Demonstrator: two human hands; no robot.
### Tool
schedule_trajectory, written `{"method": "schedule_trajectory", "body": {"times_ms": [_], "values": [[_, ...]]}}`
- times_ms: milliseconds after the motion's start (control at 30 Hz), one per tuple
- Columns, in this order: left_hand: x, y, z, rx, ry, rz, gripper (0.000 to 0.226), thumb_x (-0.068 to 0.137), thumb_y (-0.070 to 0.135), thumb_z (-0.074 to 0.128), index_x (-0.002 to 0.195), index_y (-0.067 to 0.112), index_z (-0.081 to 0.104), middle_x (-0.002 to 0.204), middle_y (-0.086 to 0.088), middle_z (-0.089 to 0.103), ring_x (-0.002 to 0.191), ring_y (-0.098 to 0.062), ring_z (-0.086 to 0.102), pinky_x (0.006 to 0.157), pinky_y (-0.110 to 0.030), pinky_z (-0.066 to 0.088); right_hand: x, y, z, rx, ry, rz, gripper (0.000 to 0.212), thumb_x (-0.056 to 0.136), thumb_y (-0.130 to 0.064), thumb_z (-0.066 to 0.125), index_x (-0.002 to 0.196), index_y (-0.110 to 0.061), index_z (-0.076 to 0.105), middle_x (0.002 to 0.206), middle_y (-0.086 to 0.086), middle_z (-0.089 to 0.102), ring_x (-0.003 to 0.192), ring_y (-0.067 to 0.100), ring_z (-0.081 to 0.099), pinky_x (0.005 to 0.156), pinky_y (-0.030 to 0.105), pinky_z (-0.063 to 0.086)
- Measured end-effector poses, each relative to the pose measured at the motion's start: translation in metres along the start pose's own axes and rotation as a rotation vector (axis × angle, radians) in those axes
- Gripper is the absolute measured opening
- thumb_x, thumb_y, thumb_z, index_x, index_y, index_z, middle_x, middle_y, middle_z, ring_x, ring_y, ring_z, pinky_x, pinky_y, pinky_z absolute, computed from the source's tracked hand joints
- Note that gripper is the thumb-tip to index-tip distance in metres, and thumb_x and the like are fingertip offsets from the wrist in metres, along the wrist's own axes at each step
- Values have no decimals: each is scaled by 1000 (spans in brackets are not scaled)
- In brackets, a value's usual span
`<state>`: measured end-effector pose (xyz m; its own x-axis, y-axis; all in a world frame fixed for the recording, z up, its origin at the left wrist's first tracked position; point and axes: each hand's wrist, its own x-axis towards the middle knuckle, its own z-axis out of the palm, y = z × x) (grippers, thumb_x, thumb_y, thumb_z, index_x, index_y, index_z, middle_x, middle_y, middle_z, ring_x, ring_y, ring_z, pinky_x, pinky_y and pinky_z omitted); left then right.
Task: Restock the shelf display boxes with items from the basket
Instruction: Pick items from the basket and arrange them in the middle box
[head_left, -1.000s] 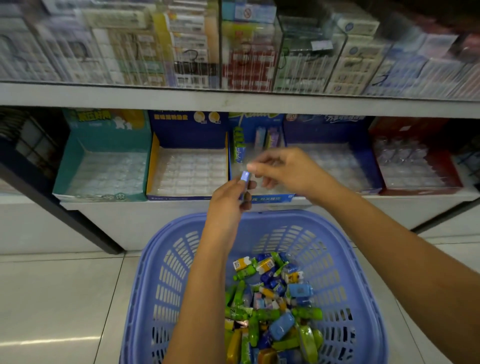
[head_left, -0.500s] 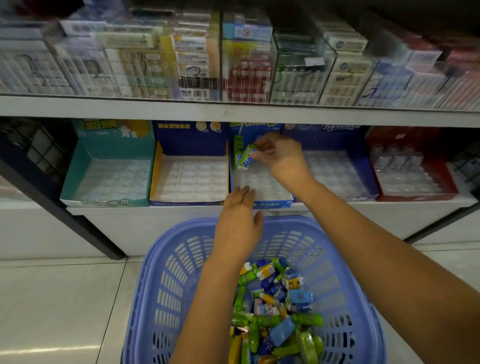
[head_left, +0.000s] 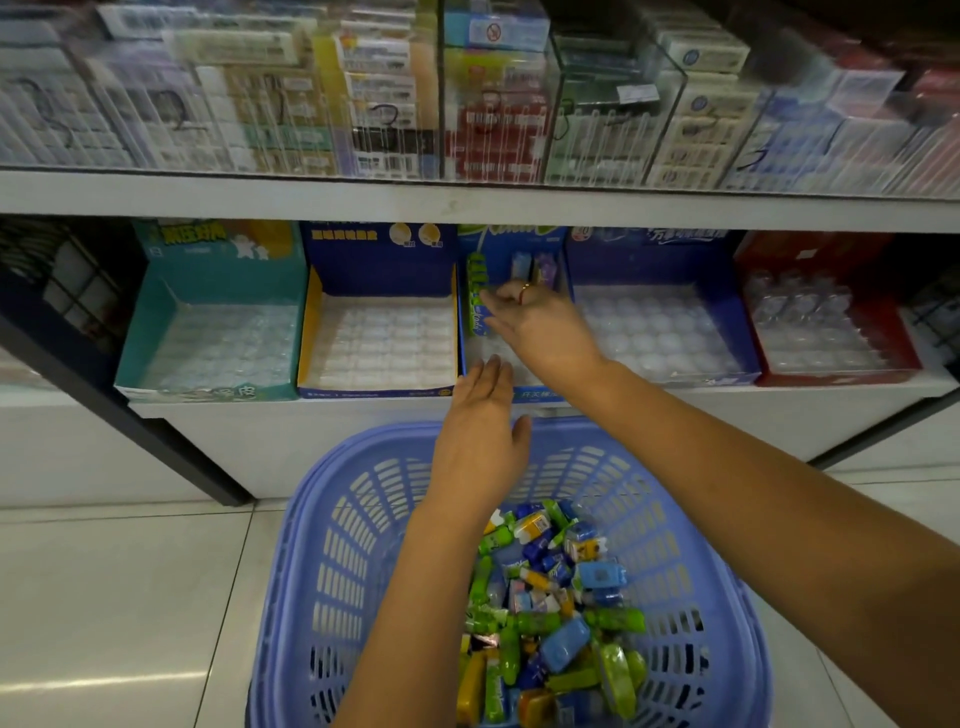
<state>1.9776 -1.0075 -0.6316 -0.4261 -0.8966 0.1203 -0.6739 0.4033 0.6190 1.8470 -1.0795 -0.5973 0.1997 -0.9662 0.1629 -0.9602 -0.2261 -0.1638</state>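
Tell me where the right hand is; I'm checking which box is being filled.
In the head view, the right hand reaches into the middle blue display box, fingertips at its left-side row of green packs, above the left hand.

**A small shop: the counter shelf**

Retail shelving. A glass case (head_left: 467, 93) holds stacked cartons; below, a white shelf (head_left: 779, 392) carries printed display boxes (head_left: 374, 332) with plastic trays. A blue basket (head_left: 332, 545) of wrapped sweets stands on tiled floor (head_left: 114, 597).

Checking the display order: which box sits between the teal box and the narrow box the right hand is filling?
The head view shows a yellow-edged blue box, its clear tray empty.
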Motion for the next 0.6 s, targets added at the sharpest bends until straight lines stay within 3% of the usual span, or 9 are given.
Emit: {"method": "schedule_trajectory", "body": {"times_ms": [100, 167, 200, 233, 300, 367, 433, 500, 600], "values": [[-10, 8, -4, -170, 230, 19, 42, 98, 24, 48, 137, 8, 47, 143, -7, 47, 136, -21, 35, 111, -29, 30, -22, -7, -11, 63, 72, -12, 43, 97, -22, 47, 138, -10, 44, 135, 13, 48, 112, 26, 53, 94, 33, 44], [-16, 9, -3, -228, 353, 29, 27, 97, 28, 47, 108, 11, 65, 105, -5, 66, 99, -20, 58, 80, -27, 46, -47, -8, -14, 186, 101, 63, 30, 94, -24, 55, 120, -11, 60, 114, 12, 59, 90, 21, 59, 84, 34, 48], [-18, 7, 1, -225, 312, 16, 27, 97, 29, 47, 95, 11, 66, 88, -6, 67, 80, -20, 60, 66, -29, 46, -61, -7, -13, 252, 65, 107, 23, 92, -24, 58, 111, -12, 62, 100, 9, 63, 78, 17, 57, 78, 35, 49], [-19, 2, 8, -211, 212, -20, 29, 97, 28, 47, 85, 8, 65, 75, -9, 63, 67, -23, 57, 58, -34, 43, -76, -7, -9, 307, -2, 143, 20, 90, -22, 61, 109, -15, 60, 88, 7, 63, 69, 14, 54, 72, 35, 49], [-22, -13, 28, -151, -72, -120, 33, 97, 22, 47, 71, 3, 54, 61, -15, 49, 55, -28, 43, 53, -38, 33, -103, -9, 1, 405, -145, 177, 42, 88, -16, 62, 125, -24, 45, 78, 6, 61, 63, 15, 55, 64, 35, 49], [-33, -30, 53, -30, -363, -222, 37, 97, 15, 42, 61, 10, 36, 58, -10, 34, 52, -21, 28, 52, -33, 23, -120, -11, 12, 430, -170, 194, 64, 90, -14, 60, 141, -31, 26, 87, 4, 61, 68, 17, 58, 65, 34, 51], [-50, -50, 79, 48, -621, -321, 36, 97, 12, 39, 61, 11, 37, 61, -8, 36, 52, -18, 31, 53, -31, 27, -129, -15, 23, 393, -114, 152, 65, 93, -16, 56, 145, -31, 21, 108, 0, 58, 72, 18, 59, 67, 37, 53], [-70, -67, 99, 114, -823, -377, 25, 97, 13, 41, 79, 7, 57, 84, -14, 55, 75, -26, 56, 66, -36, 42, -139, -19, 39, 345, -135, 47, 54, 95, -20, 51, 143, -29, 28, 121, 1, 53, 80, 21, 61, 68, 39, 53], [-87, -87, 112, 98, -908, -417, 19, 97, 23, 45, 97, 9, 58, 105, -14, 57, 105, -31, 57, 77, -34, 42, -157, -18, 72, 310, -443, 42, 36, 96, -21, 50, 131, -20, 44, 121, 6, 55, 98, 26, 59, 80, 39, 50]]}}
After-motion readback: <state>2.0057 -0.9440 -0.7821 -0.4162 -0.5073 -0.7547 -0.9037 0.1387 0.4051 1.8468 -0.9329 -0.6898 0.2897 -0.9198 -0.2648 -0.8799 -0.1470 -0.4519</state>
